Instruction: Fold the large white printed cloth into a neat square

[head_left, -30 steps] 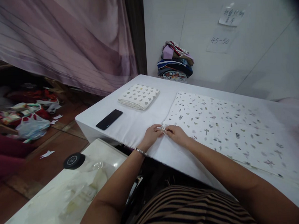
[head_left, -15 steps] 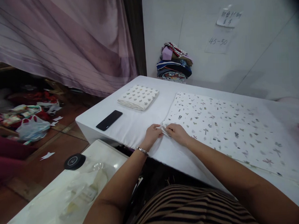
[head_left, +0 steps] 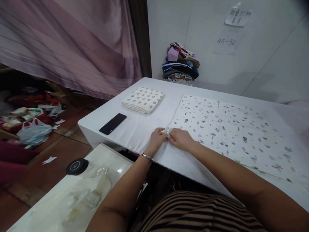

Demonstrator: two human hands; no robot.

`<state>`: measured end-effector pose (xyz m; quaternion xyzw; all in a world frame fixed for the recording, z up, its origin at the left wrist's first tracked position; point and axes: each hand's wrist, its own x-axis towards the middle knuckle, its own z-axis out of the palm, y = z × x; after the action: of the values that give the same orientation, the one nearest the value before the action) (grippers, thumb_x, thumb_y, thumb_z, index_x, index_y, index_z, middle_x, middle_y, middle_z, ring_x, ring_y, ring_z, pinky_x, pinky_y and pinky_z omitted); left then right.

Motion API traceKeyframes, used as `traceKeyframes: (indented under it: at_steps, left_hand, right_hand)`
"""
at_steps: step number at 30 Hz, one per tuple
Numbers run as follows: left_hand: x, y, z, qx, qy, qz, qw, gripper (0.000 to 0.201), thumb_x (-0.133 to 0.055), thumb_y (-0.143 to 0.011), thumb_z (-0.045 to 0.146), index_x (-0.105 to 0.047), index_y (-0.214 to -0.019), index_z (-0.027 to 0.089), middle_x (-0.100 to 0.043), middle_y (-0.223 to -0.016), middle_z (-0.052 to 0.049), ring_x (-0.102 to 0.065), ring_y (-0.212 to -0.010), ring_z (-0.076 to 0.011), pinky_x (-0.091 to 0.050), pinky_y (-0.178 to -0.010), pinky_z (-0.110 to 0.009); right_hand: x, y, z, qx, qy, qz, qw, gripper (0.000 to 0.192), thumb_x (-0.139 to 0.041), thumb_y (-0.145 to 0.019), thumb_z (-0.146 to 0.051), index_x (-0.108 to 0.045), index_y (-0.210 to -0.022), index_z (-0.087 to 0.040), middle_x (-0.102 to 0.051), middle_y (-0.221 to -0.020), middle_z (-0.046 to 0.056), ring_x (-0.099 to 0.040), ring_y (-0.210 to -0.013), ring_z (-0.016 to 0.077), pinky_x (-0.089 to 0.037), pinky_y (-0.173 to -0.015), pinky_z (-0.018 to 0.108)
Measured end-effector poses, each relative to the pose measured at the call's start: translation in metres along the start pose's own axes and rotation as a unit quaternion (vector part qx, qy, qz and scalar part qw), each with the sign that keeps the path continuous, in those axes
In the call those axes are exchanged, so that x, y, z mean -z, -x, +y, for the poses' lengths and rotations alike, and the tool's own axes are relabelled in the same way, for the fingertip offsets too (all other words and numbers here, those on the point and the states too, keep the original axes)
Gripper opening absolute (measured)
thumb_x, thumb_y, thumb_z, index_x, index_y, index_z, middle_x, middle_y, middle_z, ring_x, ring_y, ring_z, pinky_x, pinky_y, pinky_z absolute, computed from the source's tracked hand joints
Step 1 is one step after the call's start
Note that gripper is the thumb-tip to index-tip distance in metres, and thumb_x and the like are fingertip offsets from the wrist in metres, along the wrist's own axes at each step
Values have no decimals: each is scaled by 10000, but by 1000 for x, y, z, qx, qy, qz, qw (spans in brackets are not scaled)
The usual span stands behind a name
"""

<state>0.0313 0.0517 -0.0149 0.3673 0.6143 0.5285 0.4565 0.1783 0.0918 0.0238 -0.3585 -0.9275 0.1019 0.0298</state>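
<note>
A white cloth printed with small motifs point(head_left: 228, 133) lies spread flat on the white table point(head_left: 139, 128). My left hand point(head_left: 157, 139) and my right hand point(head_left: 179, 138) meet at the cloth's near left corner, and both pinch that corner between their fingertips. A bracelet sits on my left wrist. The pinched corner is lifted slightly off the table and mostly hidden by my fingers.
A folded patterned cloth point(head_left: 143, 99) and a black phone point(head_left: 113, 123) lie on the table's left part. A pile of folded fabrics point(head_left: 181, 63) stands at the back by the wall. A pale side table point(head_left: 71, 196) with a black round object point(head_left: 76, 166) stands left of me.
My hands have stayed at the cloth's corner, with the fingers shifting slightly closer together. Nothing else has moved.
</note>
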Motion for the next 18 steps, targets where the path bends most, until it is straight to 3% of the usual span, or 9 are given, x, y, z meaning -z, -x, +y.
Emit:
traceKeyframes:
  at_steps: [7, 12, 18]
  left_hand:
    - [1, -2, -3, -2, -13, -4, 1000, 362, -635, -642, 126, -563, -995, 151, -600, -604, 45, -611, -587, -115, -503, -601, -227]
    - [1, -2, -6, -9, -1, -6, 1000, 368, -630, -645, 137, -558, -1005, 154, -594, -612, 49, -612, -594, -111, -504, -615, -231]
    - [1, 0, -3, -6, -5, 0, 1000, 372, -630, -641, 140, -553, -1005, 152, -600, -612, 48, -615, -595, -116, -505, -605, -231]
  right_hand:
    - [-12, -3, 14, -26, -145, 47, 988, 292, -408, -941, -261, -597, -736, -174, -603, -790, 21, -524, -737, 132, -328, -637, 243]
    - [-15, -2, 9, 0, -89, 53, 995, 216, -427, -935, -256, -583, -808, -180, -600, -860, 31, -523, -783, 135, -311, -642, 243]
    - [-11, 0, 7, -35, -54, 59, 996, 259, -367, -967, -282, -573, -848, -179, -608, -899, 53, -536, -809, 150, -337, -640, 256]
